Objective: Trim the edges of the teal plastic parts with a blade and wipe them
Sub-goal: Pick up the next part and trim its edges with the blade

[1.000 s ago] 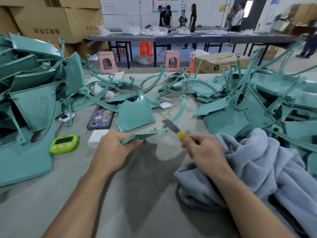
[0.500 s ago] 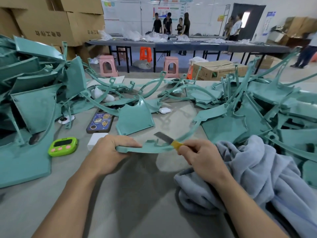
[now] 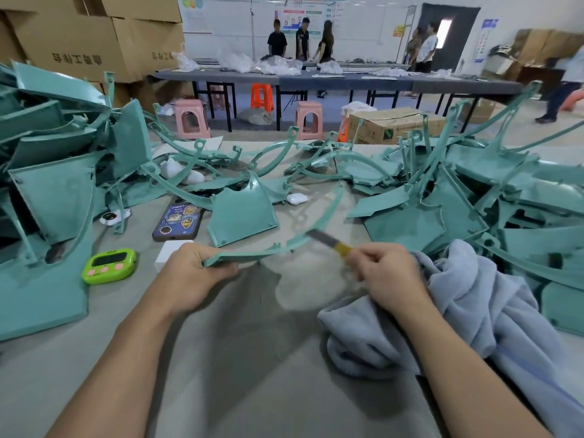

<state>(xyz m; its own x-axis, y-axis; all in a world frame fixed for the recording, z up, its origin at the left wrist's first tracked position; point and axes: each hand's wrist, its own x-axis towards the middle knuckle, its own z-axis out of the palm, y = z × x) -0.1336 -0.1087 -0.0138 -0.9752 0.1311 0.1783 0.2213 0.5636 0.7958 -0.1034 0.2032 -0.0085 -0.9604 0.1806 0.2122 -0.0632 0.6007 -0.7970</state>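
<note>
My left hand grips the near end of a long curved teal plastic strip, held just above the table and arching away to the right. My right hand pinches the yellow handle of a blade; its grey metal tip lies against the strip's edge and looks blurred. A grey-blue cloth lies bunched under and beside my right wrist. Heaps of teal parts fill the left and right of the table.
A flat teal panel, a phone, a green timer, a white box and a white earbud case lie beyond my left hand. Cardboard boxes, stools, long tables and standing people are behind.
My left hand has turned the strip so it lies flatter. The blade has slid along the strip's edge, further to the right, and my right hand has shifted right with it.
</note>
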